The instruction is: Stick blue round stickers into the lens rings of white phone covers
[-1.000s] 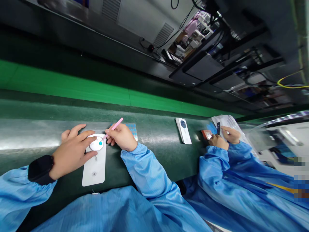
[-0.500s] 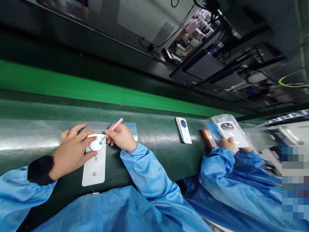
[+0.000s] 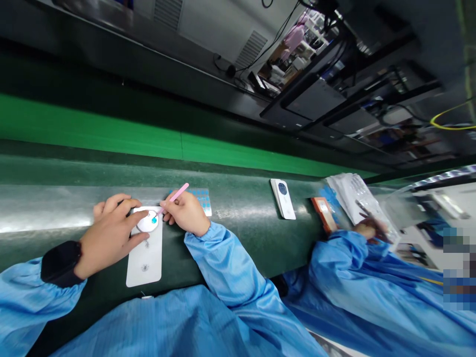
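Note:
A white phone back cover [image 3: 144,263] lies flat on the green bench, with a round camera area at its far end. Over that end my left hand [image 3: 111,230] rests with fingers spread, index finger and thumb on either side of the round area. My right hand [image 3: 188,213] pinches pink tweezers [image 3: 180,192], their tip down at a small blue round sticker [image 3: 153,220] inside the round area. Partly hidden behind the right hand is a sheet of blue dot stickers [image 3: 204,201].
A small stack of white phone covers [image 3: 284,201] stands to the right. Farther right, an orange-brown box [image 3: 324,214] and clear plastic bags [image 3: 347,196] lie near a co-worker's blurred hands [image 3: 366,229]. A green ledge [image 3: 148,136] runs along the back.
The blue sticker looks rounder and flatter now under the tweezers' tip. My hands have barely moved. The co-worker's white cover has left its upright pose, and that person's hands are blurred by motion.

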`<state>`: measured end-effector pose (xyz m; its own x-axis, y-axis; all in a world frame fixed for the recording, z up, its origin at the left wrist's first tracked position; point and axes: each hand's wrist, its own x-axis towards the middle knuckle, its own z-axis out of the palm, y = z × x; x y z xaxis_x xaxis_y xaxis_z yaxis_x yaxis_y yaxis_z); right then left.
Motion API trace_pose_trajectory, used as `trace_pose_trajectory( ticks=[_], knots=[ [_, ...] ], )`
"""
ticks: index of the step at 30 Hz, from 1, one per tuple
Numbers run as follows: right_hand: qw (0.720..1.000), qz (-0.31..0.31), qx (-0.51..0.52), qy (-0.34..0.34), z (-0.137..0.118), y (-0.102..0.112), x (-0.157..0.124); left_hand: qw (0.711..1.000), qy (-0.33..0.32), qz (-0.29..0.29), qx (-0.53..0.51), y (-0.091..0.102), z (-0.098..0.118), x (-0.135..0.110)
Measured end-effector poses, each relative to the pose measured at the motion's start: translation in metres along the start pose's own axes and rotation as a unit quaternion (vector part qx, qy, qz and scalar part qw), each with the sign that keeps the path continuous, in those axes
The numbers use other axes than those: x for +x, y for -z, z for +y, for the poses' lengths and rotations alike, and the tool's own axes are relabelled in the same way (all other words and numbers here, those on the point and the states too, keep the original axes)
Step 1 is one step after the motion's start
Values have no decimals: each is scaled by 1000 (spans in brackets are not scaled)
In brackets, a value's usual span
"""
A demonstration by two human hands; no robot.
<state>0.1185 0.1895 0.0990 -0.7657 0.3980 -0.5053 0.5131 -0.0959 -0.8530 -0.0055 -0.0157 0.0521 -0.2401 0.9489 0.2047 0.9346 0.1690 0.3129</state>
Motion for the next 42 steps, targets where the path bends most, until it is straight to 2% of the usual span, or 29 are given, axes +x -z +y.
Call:
trace_pose_trajectory(
  ticks=[5,11,18,25,29,33,42],
  knots=[
    [999,4,-5,36,11,-1,1,999,-43,32,7,1,3,1],
    [999,11,-19,43,11,-3,1,994,-83,65,33,5,7,3],
    [998,10,-21,51,10,-5,2,996,-70,36,53,10,13,3],
    [998,-11,44,50,12,-5,9,988,-72,76,117,5,19,-6],
    [995,-33,63,63,11,-5,11,984,-68,60,151,8,22,-9],
    [996,-34,54,64,9,-6,10,986,-57,41,153,10,20,-9],
    [997,-29,49,59,5,-7,9,990,-56,55,120,5,14,-13]
  ],
)
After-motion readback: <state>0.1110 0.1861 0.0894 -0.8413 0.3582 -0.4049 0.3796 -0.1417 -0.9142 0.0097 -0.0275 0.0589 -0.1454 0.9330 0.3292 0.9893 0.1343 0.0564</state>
